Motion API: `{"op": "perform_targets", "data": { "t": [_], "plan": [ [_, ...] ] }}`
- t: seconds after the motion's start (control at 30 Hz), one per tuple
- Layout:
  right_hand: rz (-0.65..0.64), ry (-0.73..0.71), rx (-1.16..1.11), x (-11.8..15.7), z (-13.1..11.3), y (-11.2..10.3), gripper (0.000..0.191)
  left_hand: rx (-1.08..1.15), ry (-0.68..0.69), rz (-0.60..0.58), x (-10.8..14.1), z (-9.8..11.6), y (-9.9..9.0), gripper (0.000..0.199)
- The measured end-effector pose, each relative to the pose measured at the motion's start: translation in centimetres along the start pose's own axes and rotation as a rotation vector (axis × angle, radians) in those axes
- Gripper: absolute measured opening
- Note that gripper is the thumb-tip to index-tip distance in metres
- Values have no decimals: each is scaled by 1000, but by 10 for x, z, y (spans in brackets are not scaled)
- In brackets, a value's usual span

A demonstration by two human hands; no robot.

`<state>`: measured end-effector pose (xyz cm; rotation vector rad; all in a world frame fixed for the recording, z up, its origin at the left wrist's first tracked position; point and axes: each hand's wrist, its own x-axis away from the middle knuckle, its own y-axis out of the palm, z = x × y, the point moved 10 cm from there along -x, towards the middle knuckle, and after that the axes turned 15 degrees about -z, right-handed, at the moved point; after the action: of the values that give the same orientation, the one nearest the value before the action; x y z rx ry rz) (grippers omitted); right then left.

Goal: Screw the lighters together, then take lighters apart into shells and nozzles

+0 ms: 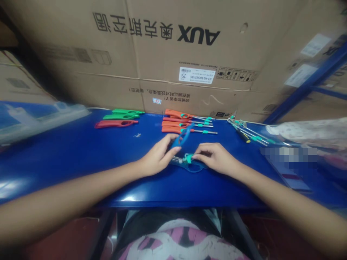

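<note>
My left hand [159, 153] is closed around a blue plastic lighter casing half [186, 135], which is tilted up off the table. Below it, a second blue casing half [195, 167] lies flat, with a metal tube [176, 159] and a teal trigger [188, 158] in it. The fingers of my right hand [217, 157] are pinched at the teal trigger and the edge of this lower half. Part of the tube end is hidden under my left hand.
Behind my hands lie several orange lighters [177, 124] with metal tubes. Green handle shells [121, 117] and a red one [116, 124] are at left, near small loose screws [137, 135]. Metal tubes [252, 133] and a screwdriver [244, 136] lie right. A cardboard box [151, 54] stands behind.
</note>
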<state>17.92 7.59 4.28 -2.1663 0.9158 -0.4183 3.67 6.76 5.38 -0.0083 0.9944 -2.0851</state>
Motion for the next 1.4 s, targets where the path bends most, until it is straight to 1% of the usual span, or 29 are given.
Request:
{"op": "perform_targets", "data": {
  "t": [0.07, 0.1, 0.13, 0.17, 0.23, 0.3, 0.33, 0.4, 0.47, 0.53, 0.63, 0.77, 0.87, 0.93, 1.0, 1.03, 1.07, 1.17, 1.23, 1.3, 1.33, 1.4],
  "plan": [
    [-12, -10, 38, 1, -2, -1, 27, 65, -24, 183, 4, -3, -22, 26],
    [-21, -4, 59, 1, -1, -1, 27, 81, -49, 231, 6, -5, -29, 26],
    [-33, 3, 83, 1, 0, 0, 26, 80, -81, 233, 6, -8, -31, 26],
    [-48, 11, 113, 0, 1, 1, 25, 59, -117, 185, 3, -11, -29, 28],
    [-95, 21, 178, -1, 2, 5, 24, -32, -156, 3, -3, -13, -14, 32],
    [-143, 18, 225, -3, 1, 8, 24, -117, -127, -149, -6, -12, 2, 34],
    [-158, 12, 241, -5, -1, 8, 25, -137, -106, -200, -7, -11, 9, 33],
    [-163, -1, 251, -6, -4, 5, 26, -135, -74, -257, -8, -11, 19, 29],
    [-154, -3, 230, -7, -6, 1, 24, -113, -61, -268, -10, -12, 22, 22],
    [-144, 7, 187, -8, -5, -3, 23, -96, -62, -251, -11, -13, 21, 18],
    [-152, 15, 108, -7, -3, -4, 22, -91, -78, -234, -12, -15, 18, 19],
    [-147, 17, 48, -7, 0, -3, 26, -117, -63, -270, -13, -13, 14, 19],
    [-84, 21, 18, -4, 6, -14, 29, -172, -82, -262, -12, -17, -1, 22],
    [-14, 31, 12, 1, 12, -26, 31, -202, -154, -210, -11, -26, -17, 27],
    [14, 14, 8, 4, 13, -34, 30, -122, -250, -142, -9, -37, -30, 32],
    [1, -10, 8, 5, 11, -34, 30, -36, -281, -116, -9, -40, -33, 34],
    [-25, -41, 7, 5, 7, -31, 29, 69, -292, -98, -9, -41, -31, 36],
    [-96, -150, -22, 1, -14, -19, 26, 359, -251, -68, -15, -30, -13, 38],
    [-142, -181, -90, -5, -25, -9, 27, 475, -212, -30, -18, -21, -1, 36],
    [-195, -158, -205, -13, -28, 1, 30, 543, -196, 11, -19, -18, 7, 34],
    [-212, -129, -263, -17, -26, 4, 34, 566, -209, 27, -19, -19, 9, 34],
    [-208, -70, -347, -23, -21, 6, 40, 596, -287, 28, -16, -29, 13, 39]
  ]
}}
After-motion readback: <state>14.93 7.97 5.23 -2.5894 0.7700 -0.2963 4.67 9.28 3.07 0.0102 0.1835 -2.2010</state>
